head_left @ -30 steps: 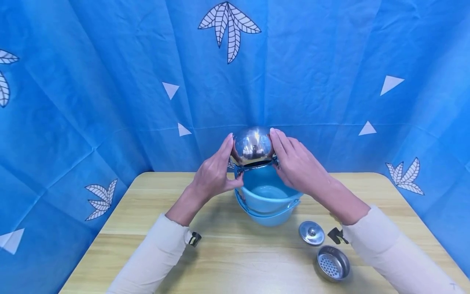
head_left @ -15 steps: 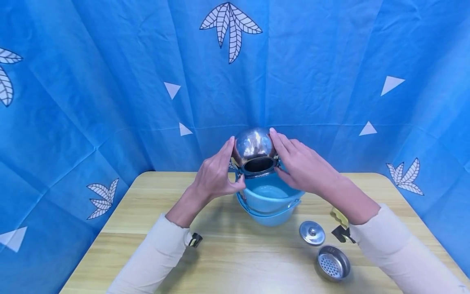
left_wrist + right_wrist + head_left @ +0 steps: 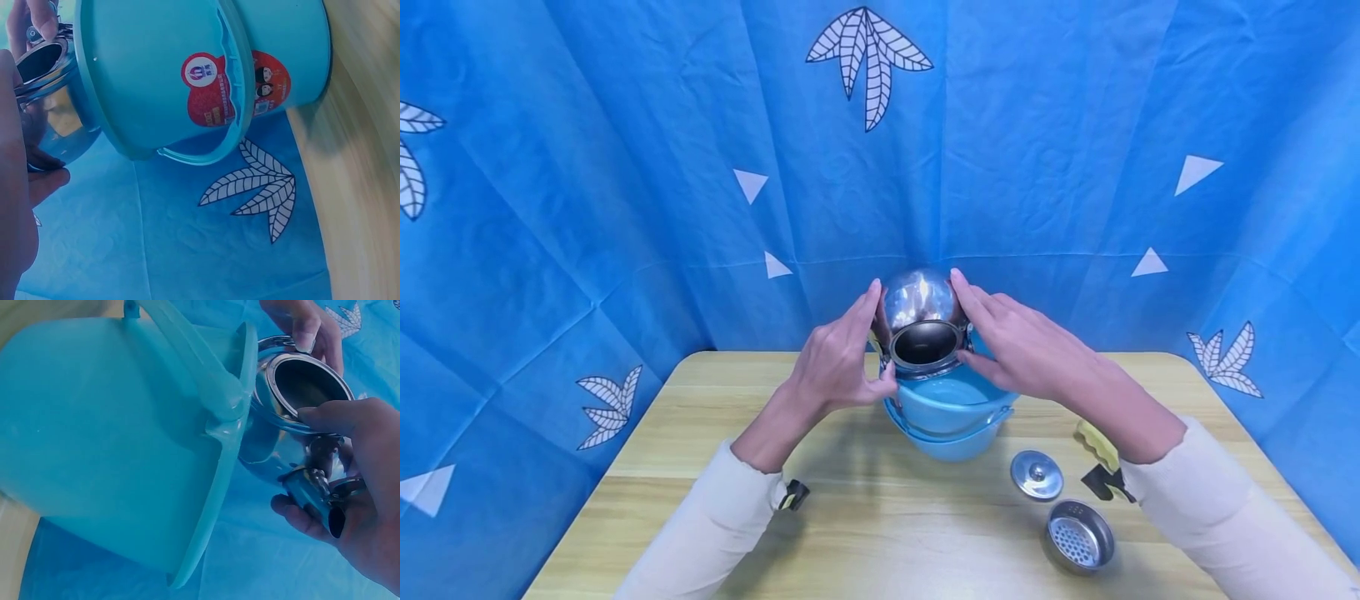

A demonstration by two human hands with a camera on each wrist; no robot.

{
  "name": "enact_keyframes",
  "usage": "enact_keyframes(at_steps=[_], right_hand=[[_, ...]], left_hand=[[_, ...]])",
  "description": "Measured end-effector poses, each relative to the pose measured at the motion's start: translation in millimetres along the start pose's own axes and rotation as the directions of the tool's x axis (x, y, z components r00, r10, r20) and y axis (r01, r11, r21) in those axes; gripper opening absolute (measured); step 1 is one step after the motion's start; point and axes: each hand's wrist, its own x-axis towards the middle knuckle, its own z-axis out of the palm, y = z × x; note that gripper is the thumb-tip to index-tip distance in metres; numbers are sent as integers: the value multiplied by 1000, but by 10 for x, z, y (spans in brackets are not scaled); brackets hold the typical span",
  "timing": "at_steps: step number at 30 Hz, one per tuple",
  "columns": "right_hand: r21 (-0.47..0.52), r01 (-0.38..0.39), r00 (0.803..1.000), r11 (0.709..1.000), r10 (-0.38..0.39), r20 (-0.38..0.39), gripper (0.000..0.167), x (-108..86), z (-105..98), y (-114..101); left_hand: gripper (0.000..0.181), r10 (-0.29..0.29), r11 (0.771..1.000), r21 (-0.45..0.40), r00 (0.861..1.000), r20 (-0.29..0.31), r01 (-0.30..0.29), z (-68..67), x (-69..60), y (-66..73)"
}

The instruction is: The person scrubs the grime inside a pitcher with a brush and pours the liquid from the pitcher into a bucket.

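Observation:
Between my two hands, a shiny steel teapot [image 3: 919,302] is held tilted above the light blue bucket [image 3: 951,425], its round mouth facing me. My left hand [image 3: 835,358] grips its left side, thumb low by the rim and fingers on the body. On the other side my right hand [image 3: 1022,346] holds it, thumb at the rim; the right wrist view shows the teapot's spout [image 3: 312,497] by that hand's fingers. Part of the bucket's opening is hidden behind the teapot. The bucket stands upright with its handle [image 3: 955,435] hanging down in front.
A round steel lid [image 3: 1037,476] with a knob lies on the wooden table [image 3: 865,533], right of the bucket. Near it sits a perforated steel strainer [image 3: 1080,537]. A yellow wavy-edged item [image 3: 1097,446] shows beside the right sleeve. Blue patterned cloth [image 3: 1037,167] hangs behind.
The teapot has tipped so its mouth, hidden one second ago, turns toward me and sits slightly lower. My right forearm has shifted a little outward. Bucket, lid and strainer stay put.

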Motion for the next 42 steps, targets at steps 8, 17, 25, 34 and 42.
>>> enact_keyframes(at_steps=[8, 17, 25, 34, 42], right_hand=[[44, -22, 999, 999, 19, 49, 101, -31, -61, -38], [142, -29, 992, 990, 11, 124, 104, -67, -154, -54], [243, -41, 984, 969, -4, 178, 105, -112, -236, -71], [285, -79, 971, 955, 10, 239, 98, -166, -384, -120], [308, -64, 969, 949, -14, 246, 95, -230, -450, -178]], left_hand=[[100, 21, 999, -32, 999, 33, -20, -70, -8, 34], [98, 49, 998, -47, 998, 35, -48, -152, -13, 77], [80, 67, 995, -71, 997, 48, -64, -195, -38, 88], [87, 45, 994, -105, 993, 111, -34, -320, -63, 170], [89, 12, 989, -147, 988, 157, 11, -439, -88, 249]])
